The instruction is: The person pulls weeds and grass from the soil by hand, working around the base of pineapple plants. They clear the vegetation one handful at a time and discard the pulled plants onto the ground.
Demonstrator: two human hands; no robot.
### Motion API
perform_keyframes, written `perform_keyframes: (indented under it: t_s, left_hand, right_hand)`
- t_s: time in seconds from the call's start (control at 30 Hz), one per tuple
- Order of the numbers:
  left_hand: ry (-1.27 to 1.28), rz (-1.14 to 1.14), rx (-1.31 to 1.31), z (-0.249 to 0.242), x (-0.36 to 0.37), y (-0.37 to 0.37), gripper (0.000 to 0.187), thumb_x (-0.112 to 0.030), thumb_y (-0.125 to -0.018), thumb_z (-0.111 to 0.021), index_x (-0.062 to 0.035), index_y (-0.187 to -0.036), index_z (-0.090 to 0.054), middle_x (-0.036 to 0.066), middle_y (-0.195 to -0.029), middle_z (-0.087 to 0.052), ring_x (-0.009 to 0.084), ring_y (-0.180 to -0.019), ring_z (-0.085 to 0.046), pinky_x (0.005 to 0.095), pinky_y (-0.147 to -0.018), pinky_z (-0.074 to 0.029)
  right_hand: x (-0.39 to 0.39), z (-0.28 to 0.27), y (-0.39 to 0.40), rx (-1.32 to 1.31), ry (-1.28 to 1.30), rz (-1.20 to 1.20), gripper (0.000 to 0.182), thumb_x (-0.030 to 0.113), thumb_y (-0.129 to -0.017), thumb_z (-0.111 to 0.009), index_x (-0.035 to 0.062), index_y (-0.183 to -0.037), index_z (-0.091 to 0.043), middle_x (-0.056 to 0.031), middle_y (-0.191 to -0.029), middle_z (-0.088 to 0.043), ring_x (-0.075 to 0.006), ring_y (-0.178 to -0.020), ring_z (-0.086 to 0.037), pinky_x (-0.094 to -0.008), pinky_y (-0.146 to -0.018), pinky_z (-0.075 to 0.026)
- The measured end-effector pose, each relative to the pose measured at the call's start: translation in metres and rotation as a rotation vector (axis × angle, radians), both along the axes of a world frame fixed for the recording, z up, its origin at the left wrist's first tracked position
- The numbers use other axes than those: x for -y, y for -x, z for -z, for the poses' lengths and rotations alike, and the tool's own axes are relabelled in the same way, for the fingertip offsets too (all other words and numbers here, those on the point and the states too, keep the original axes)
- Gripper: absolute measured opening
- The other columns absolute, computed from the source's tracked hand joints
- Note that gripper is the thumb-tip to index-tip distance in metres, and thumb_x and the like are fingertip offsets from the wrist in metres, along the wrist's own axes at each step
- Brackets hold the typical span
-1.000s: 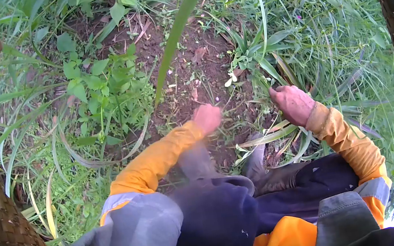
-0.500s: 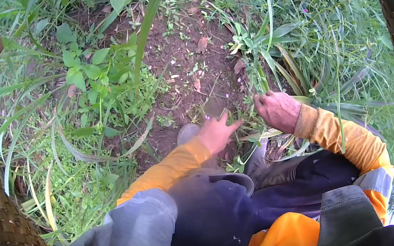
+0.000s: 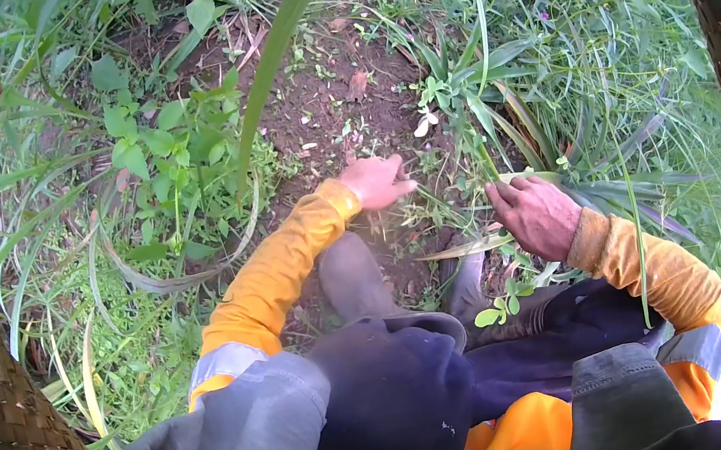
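Observation:
My left hand (image 3: 376,183) is low over the bare soil, its fingers drawn together. Thin green weeds (image 3: 435,204) lie at its fingertips and seem pinched there, though the grip is partly hidden. On the right, my right hand (image 3: 537,215) has its fingers curled around the lower part of a narrow green leaf (image 3: 487,161). That leaf is beside a clump of long, strap-like leaves (image 3: 534,125), some of them brownish. A dry, pale leaf (image 3: 468,248) lies between my hands. Small round green leaves (image 3: 501,308) show below my right hand.
Brown soil (image 3: 334,92) runs up the middle, with leafy weeds (image 3: 172,140) on the left and dense grass (image 3: 628,44) on the right. My boots (image 3: 353,271) are below my hands. A long grass blade (image 3: 278,49) hangs close to the camera; a woven brim (image 3: 0,391) frames the view.
My left hand has moved up over the soil, and its spread fingers have drawn together. My right hand has shifted down and to the right. Round leaves now show below it.

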State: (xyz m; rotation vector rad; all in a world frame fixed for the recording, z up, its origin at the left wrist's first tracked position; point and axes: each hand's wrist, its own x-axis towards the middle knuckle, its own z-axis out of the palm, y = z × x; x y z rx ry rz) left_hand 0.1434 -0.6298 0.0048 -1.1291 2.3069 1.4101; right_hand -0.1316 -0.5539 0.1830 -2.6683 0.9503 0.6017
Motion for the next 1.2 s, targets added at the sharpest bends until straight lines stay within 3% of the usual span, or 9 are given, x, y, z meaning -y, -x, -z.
perform_keyframes:
  t_s: [0.07,0.17,0.43,0.6,0.7,0.77,1.0,1.1,1.2]
  left_hand:
    - [0.154,0.012,-0.215,0.007,-0.043,0.022,0.053,-0.047,-0.102,-0.061,-0.0042,-0.132,-0.056,0.026,-0.115,-0.069,0.0458,-0.100,-0.071,0.0524,-0.090,-0.057]
    - [0.371,0.098,-0.098,-0.042,-0.073,0.027,0.060,-0.044,-0.097,-0.070,-0.0069,-0.142,-0.056,0.023,-0.125,-0.068,0.0422,-0.091,-0.074,0.0503,-0.079,-0.061]
    - [0.445,-0.532,-0.454,-0.122,-0.014,-0.019,0.028,-0.027,-0.099,-0.072,0.0006,-0.097,-0.077,0.015,-0.083,-0.072,0.0304,-0.069,-0.069,0.0387,-0.065,-0.053]
    - [0.113,-0.716,-0.256,0.002,0.032,0.036,0.041,-0.038,-0.099,-0.072,-0.0034,-0.120,-0.074,0.013,-0.103,-0.079,0.0175,-0.091,-0.074,0.0328,-0.083,-0.056]
    - [-0.342,-0.738,-0.420,0.123,0.072,0.097,0.043,-0.041,-0.102,-0.068,-0.0053,-0.125,-0.073,0.006,-0.112,-0.076,0.0244,-0.103,-0.069,0.0403,-0.093,-0.053]
    - [-0.370,-0.736,-0.667,0.086,0.070,0.112,0.042,-0.036,-0.105,-0.064,-0.0046,-0.133,-0.068,0.010,-0.127,-0.072,0.0244,-0.116,-0.064,0.0424,-0.102,-0.049]
    - [-0.165,-0.766,-0.595,0.102,0.062,0.093,0.043,-0.031,-0.105,-0.058,-0.0034,-0.137,-0.065,0.015,-0.138,-0.068,0.0276,-0.128,-0.061,0.0410,-0.109,-0.045]
    - [0.153,-0.681,-0.692,0.093,0.055,0.059,0.036,-0.037,-0.101,-0.064,-0.0068,-0.117,-0.075,0.019,-0.097,-0.076,0.0341,-0.089,-0.072,0.0430,-0.082,-0.054]
    - [0.069,-0.716,-0.639,0.082,0.056,0.042,0.028,-0.030,-0.102,-0.066,-0.0057,-0.109,-0.076,0.012,-0.081,-0.071,0.0230,-0.072,-0.063,0.0364,-0.072,-0.049]
  right_hand:
    - [-0.002,0.002,0.004,0.033,-0.040,0.081,0.056,0.012,-0.087,-0.060,-0.0183,-0.134,-0.054,-0.0189,-0.101,-0.067,-0.0328,-0.094,-0.067,-0.0422,-0.087,-0.054]
    - [0.006,-0.006,-0.001,0.061,-0.157,0.180,0.059,0.010,-0.084,-0.065,-0.0176,-0.135,-0.053,-0.0197,-0.102,-0.068,-0.0338,-0.093,-0.067,-0.0434,-0.087,-0.054]
    - [-0.005,0.003,-0.017,-0.004,-0.065,0.111,0.058,0.012,-0.091,-0.061,-0.0184,-0.139,-0.049,-0.0233,-0.118,-0.066,-0.0320,-0.102,-0.067,-0.0408,-0.088,-0.056]
    - [-0.007,0.014,-0.038,0.112,0.065,-0.017,0.056,0.012,-0.091,-0.056,-0.0189,-0.137,-0.052,-0.0197,-0.112,-0.066,-0.0280,-0.100,-0.066,-0.0365,-0.085,-0.056]
    - [-0.015,0.023,-0.045,0.111,0.063,-0.040,0.059,0.016,-0.092,-0.057,-0.0185,-0.139,-0.050,-0.0220,-0.119,-0.066,-0.0283,-0.102,-0.067,-0.0368,-0.088,-0.056]
    - [-0.019,0.027,-0.050,0.114,0.013,-0.040,0.060,0.017,-0.092,-0.057,-0.0186,-0.140,-0.049,-0.0231,-0.122,-0.066,-0.0287,-0.103,-0.067,-0.0374,-0.088,-0.056]
    - [-0.008,-0.004,-0.055,-0.014,-0.280,-0.002,0.074,0.033,-0.093,-0.071,0.0005,-0.154,-0.044,-0.0144,-0.114,-0.068,-0.0313,-0.100,-0.069,-0.0450,-0.088,-0.055]
    - [0.001,-0.021,-0.055,-0.023,-0.338,-0.003,0.068,0.034,-0.095,-0.071,0.0008,-0.149,-0.048,-0.0139,-0.112,-0.069,-0.0328,-0.102,-0.069,-0.0462,-0.087,-0.055]
    - [0.011,-0.045,-0.062,-0.019,-0.350,0.018,0.065,0.031,-0.094,-0.071,-0.0001,-0.147,-0.051,-0.0145,-0.113,-0.069,-0.0341,-0.103,-0.068,-0.0468,-0.089,-0.055]
